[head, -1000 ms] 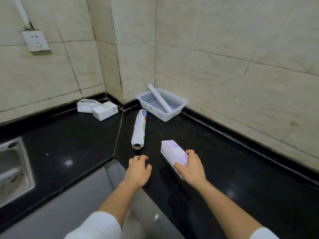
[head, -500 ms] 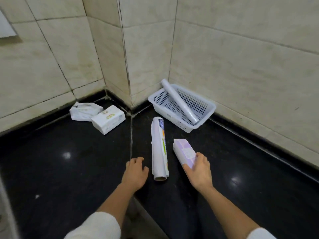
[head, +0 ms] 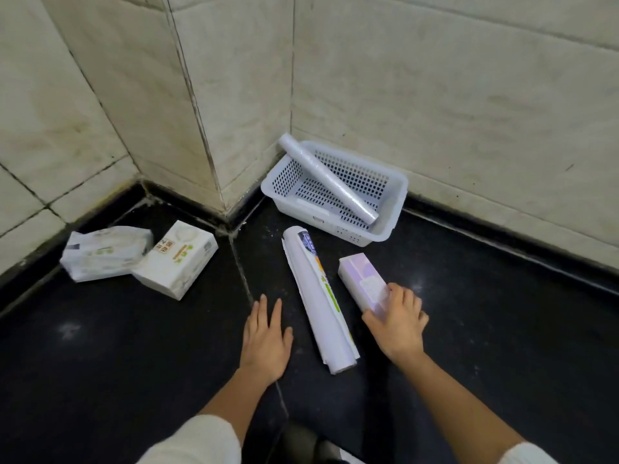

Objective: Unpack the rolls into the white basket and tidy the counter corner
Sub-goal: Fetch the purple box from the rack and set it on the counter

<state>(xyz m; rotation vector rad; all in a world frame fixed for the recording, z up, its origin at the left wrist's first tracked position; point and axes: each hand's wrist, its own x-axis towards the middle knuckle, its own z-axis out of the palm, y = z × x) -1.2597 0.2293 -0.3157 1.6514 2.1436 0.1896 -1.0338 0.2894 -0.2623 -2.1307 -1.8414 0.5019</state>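
Observation:
A white perforated basket (head: 392,226) stands in the counter corner against the tiled wall, with one clear-wrapped roll (head: 326,177) leaning diagonally in it, its top end over the rim. A larger white roll with a printed label (head: 316,296) lies on the black counter in front of the basket. To its right lies a long purple box (head: 361,281); my right hand (head: 397,321) grips its near end. My left hand (head: 266,336) rests flat on the counter left of the large roll, fingers apart, holding nothing.
Two white tissue packs lie at the left: a soft pack (head: 104,254) near the wall and a boxy one (head: 176,259) against it. Tiled walls with a jutting pillar corner (head: 214,182) close the back. The black counter (head: 100,363) has an edge near my body.
The view has moved closer to the corner and tilted down. My right hand has carried the purple box forward beside the large roll. My left hand has flattened onto the counter.

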